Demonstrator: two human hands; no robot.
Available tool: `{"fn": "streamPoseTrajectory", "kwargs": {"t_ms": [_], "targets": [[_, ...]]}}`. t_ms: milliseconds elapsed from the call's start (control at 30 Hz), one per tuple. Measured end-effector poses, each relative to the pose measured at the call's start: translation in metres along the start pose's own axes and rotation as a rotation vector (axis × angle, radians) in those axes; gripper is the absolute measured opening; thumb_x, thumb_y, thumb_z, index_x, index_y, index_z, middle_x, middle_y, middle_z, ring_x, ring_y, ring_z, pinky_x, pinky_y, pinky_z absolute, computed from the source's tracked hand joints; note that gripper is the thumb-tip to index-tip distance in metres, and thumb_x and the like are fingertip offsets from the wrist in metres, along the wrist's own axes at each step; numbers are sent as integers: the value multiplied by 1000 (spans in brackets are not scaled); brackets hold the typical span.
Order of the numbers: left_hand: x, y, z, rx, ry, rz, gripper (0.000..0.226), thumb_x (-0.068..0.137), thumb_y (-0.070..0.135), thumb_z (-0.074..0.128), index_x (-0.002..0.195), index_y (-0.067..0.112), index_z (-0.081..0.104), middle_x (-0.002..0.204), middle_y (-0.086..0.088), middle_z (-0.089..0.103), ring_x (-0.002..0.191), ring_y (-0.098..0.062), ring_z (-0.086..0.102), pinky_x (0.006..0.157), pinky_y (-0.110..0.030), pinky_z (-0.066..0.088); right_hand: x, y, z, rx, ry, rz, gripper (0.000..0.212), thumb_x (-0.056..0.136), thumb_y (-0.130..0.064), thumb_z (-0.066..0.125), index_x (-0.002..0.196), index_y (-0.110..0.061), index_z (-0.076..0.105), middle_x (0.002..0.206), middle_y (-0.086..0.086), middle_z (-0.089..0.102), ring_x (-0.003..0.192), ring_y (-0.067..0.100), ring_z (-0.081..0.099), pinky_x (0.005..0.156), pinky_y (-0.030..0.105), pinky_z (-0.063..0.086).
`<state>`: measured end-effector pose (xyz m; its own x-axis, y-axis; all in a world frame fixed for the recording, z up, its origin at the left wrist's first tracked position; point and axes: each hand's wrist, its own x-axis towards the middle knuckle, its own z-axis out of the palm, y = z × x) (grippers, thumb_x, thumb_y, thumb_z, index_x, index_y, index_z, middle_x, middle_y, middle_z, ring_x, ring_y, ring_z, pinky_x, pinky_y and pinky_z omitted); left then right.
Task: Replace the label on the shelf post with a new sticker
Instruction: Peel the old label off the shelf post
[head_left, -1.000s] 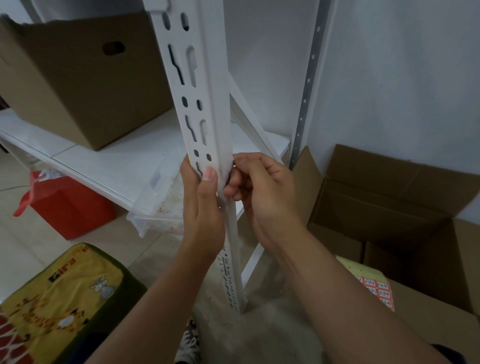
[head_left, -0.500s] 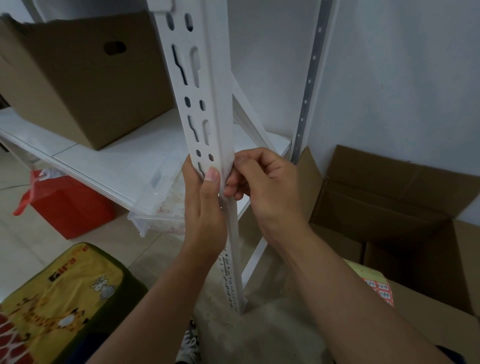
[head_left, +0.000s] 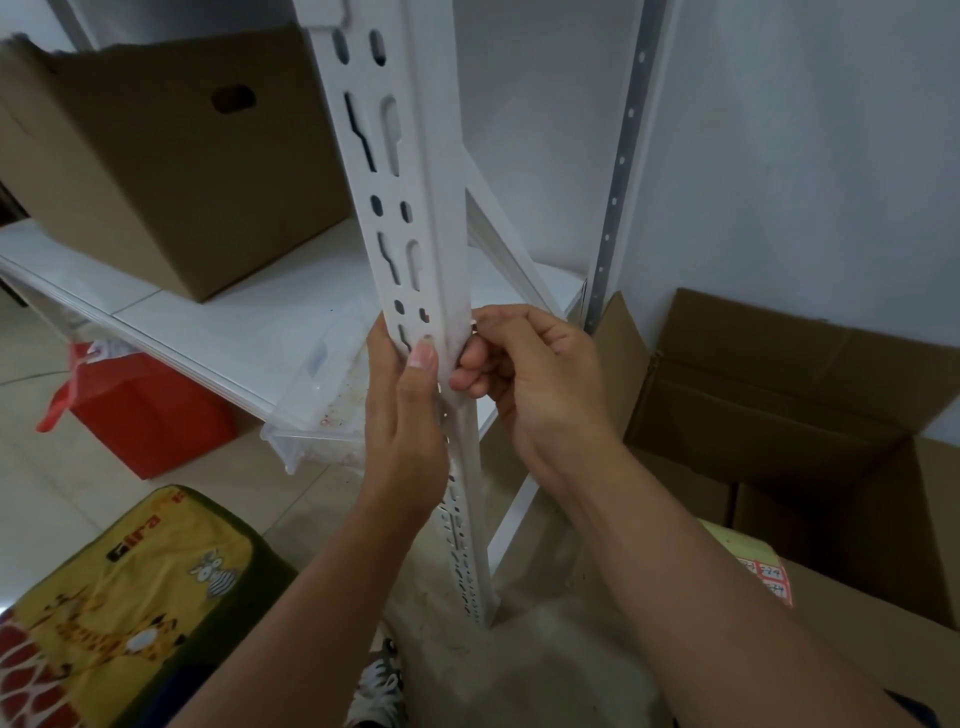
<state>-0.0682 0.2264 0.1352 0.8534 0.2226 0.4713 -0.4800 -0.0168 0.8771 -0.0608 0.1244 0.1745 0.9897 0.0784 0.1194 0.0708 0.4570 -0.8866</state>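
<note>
Left hand (head_left: 402, 415) wrapped round white slotted metal shelf post (head_left: 415, 208), thumb pressed flat to steady it, right hand (head_left: 524, 379) fingertips curled, picking at corner-edge residue.

Two hands (head_left: 405, 415) (head_left: 540, 395), two shelf posts (head_left: 410, 208) (head_left: 621, 171), two cardboard boxes (head_left: 156, 171) (head_left: 805, 415).

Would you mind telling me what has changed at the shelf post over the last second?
Very little. The right hand has crept slightly up the shelf post, its curled fingers still working at the post's right edge beside the left thumb. The left hand still grips the post at the same spot. The cardboard box on the shelf and the sticker sheet have not moved.
</note>
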Motion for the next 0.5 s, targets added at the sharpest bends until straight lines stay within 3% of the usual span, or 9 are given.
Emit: {"fn": "streamPoseTrajectory", "kwargs": {"t_ms": [167,233,367,500], "targets": [[-1,2,0,0,-18,2,32,86,48,36,108,29,49,86,22,60,81,1,57,72,-18,49,0,-1,-2,177,-33,57,24,93,0,43,83,4,64,56,10,61,49,19,60,53,26,50],[0,2,0,-12,-16,-8,33,85,49,37,108,28,49,87,19,60,81,-1,57,72,-20,49,-1,-2,-3,162,-52,44,26,94,0,42,81,2,64,57,11,61,50,21,61,53,26,50],[0,4,0,-15,-23,-12,38,85,50,37,108,22,49,88,2,55,77,-7,55,69,-21,49,-3,-4,-4,-67,-61,-51,16,93,-5,53,88,3,66,61,10,63,53,19,62,55,29,53],[-2,6,1,24,-1,-7,42,85,51,35,110,21,48,89,5,54,79,-1,57,68,-15,48,-3,-8,-2,-266,-32,-120,11,92,0,55,90,4,65,59,7,65,48,15,62,52,26,55]]}}
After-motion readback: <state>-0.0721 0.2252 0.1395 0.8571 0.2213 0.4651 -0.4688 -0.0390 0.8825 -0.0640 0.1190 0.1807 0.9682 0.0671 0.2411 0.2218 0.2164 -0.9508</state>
